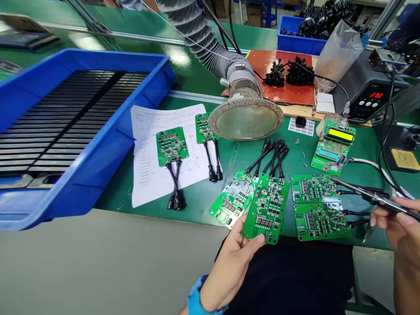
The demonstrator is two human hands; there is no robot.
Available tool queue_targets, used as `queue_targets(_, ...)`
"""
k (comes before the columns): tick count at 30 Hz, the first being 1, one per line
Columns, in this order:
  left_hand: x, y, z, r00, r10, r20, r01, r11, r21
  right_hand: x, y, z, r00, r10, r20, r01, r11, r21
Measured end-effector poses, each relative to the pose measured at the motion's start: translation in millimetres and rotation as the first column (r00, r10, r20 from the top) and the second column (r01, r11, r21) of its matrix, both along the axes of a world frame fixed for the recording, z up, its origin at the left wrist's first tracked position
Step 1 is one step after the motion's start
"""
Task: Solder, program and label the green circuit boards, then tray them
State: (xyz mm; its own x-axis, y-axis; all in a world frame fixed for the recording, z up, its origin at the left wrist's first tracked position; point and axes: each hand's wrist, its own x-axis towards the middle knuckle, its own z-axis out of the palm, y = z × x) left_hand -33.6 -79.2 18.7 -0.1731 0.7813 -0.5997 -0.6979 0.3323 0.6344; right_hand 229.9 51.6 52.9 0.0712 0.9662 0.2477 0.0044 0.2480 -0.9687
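Left hand (229,273): clamped on the lower edge of a green circuit board (266,209), thumb on its face, lifting it tilted above the counter's front edge.

Right hand (398,223): fingers wrapped around a soldering iron (377,199) - held like a pen, tip pointing left, just beside two other boards (313,188).

Board handling: light and stiff, but fragile - best gripped by bare edges, away from components and display digits; black cable leads (277,159) run from its top edge.

Nearby: another populated board (229,199) lies just left, partly beneath it.

Farther back: a fume extractor hood (246,118), a printed sheet (170,153), and a blue tray (141,118).
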Motion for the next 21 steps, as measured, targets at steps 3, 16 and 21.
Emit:
queue_targets(3, -1.9, -0.9, -7.2, 0.984, -0.108, -0.145, 0.107, 0.994, -0.015, -4.6, -2.2, 0.0, 0.999, 0.039, 0.009, -0.039, 0.999, 0.009)
queue_targets(16, -27.0, -7.5, 8.7, -0.107, -0.116, -0.988, 0.242, 0.960, -0.139, -42.9, -22.6, -22.6, 0.826, 0.524, 0.209, -0.540, 0.842, 0.024)
queue_targets(21, -35.4, 29.2, 22.2, -0.137, 0.039, -0.990, 0.402, 0.915, -0.019, -47.5, -24.8, -22.1, 0.835, 0.485, 0.259, -0.515, 0.855, 0.058)
